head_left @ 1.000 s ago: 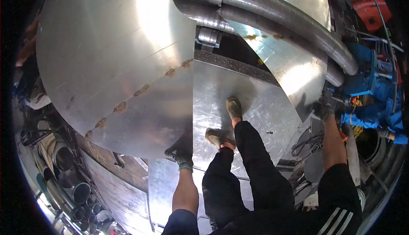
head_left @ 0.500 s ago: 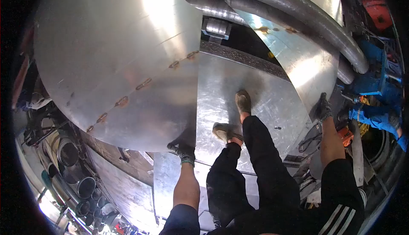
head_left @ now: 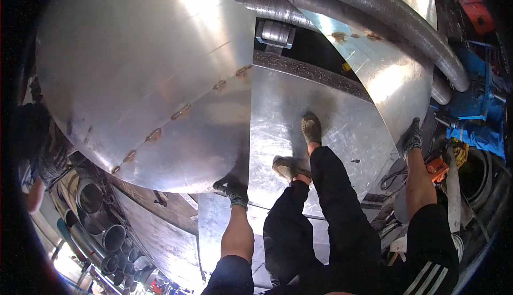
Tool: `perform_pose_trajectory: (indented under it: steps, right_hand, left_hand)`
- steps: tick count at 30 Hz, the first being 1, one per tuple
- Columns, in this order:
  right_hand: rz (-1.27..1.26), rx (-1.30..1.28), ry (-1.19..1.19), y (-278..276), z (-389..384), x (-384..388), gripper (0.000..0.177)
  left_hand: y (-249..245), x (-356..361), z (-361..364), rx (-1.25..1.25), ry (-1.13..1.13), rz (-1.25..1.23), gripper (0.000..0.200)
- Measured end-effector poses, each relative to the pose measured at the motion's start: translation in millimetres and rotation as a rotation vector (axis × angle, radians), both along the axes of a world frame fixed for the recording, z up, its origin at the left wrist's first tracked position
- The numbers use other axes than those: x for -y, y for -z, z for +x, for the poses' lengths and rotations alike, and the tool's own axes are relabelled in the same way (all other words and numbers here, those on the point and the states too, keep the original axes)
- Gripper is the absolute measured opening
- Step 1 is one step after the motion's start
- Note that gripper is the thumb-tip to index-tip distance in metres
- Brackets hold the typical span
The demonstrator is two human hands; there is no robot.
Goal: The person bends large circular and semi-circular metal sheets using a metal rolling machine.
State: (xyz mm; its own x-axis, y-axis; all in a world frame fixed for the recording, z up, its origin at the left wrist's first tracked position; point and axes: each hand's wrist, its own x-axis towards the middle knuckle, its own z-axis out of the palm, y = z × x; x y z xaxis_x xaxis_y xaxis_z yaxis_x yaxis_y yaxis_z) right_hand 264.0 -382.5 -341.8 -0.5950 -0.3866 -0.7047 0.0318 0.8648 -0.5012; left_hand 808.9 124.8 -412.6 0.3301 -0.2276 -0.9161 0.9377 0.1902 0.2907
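A large, shiny sheet of metal (head_left: 144,81) with a dotted row of brownish weld marks fills the left of the view. My gloved left hand (head_left: 234,191) grips its lower edge near the corner, with its fingers partly hidden. Another part of the curved metal sheet (head_left: 398,76), with similar marks, stands on the right across a wedge-shaped gap. My gloved right hand (head_left: 412,137) holds that part's lower right edge. Between the two hands my shoes stand on a flat, scratched metal plate (head_left: 336,129).
Thick steel pipes (head_left: 385,12) and a roller (head_left: 276,33) lie beyond the gap. Several pipe ends (head_left: 90,198) are stacked at lower left. A co-worker's gloved hand (head_left: 52,164) is near the sheet's left edge. An orange tool (head_left: 437,170) lies right, below blue equipment (head_left: 473,84).
A co-worker's gloved hand and arm have come into view at the left. The blue-clothed person at the right has largely moved out of sight. My hands keep their hold.
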Motion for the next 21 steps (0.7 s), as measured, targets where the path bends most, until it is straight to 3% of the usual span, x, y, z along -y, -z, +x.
perform_pose_trajectory:
  steps: [2, 5, 7, 9, 11, 14, 16, 18, 20, 21]
  right_hand:
    - [0.003, -0.020, -0.028, 4.5, -2.5, -3.4, 0.070]
    - [0.016, -0.082, -0.097, 4.8, -1.1, -4.1, 0.068]
    - [0.050, -0.156, -0.187, 1.8, 0.2, -4.1, 0.066]
    - [0.090, -0.241, -0.277, -2.2, -2.9, -4.2, 0.064]
    - [0.040, -0.239, -0.261, 7.7, -11.8, -3.6, 0.063]
    - [-0.113, -0.166, -0.144, 26.9, -29.1, -4.5, 0.064]
    - [0.016, -0.300, -0.303, 26.6, -33.5, -1.1, 0.065]
    - [0.155, -0.435, -0.459, 25.1, -37.8, -1.9, 0.067]
    - [0.231, -0.501, -0.540, 19.4, -28.9, -2.1, 0.068]
    - [0.155, -0.392, -0.429, 13.3, -18.9, -2.4, 0.066]
  left_hand:
    - [1.8, -0.4, 2.4, -0.030, 0.014, -0.076, 0.121]
    - [13.8, -9.4, 3.4, -0.042, -0.088, 0.036, 0.119]
    - [29.9, -17.8, 5.3, -0.286, -0.793, -0.407, 0.122]
    - [7.6, 7.3, 8.1, -0.267, -0.688, -0.283, 0.121]
    - [1.0, 10.1, 7.7, -0.094, -0.167, -0.120, 0.118]
    - [-6.2, 14.9, 9.6, -0.066, -0.137, -0.083, 0.107]
    - [18.0, 9.1, 7.5, -0.061, -0.257, 0.000, 0.106]
    - [8.2, 79.9, 16.6, 0.108, -0.921, 0.582, 0.090]
    - [6.4, 83.8, 15.6, 0.202, -1.245, 0.887, 0.083]
    - [3.8, 80.5, 15.7, 0.164, -1.241, 0.815, 0.081]
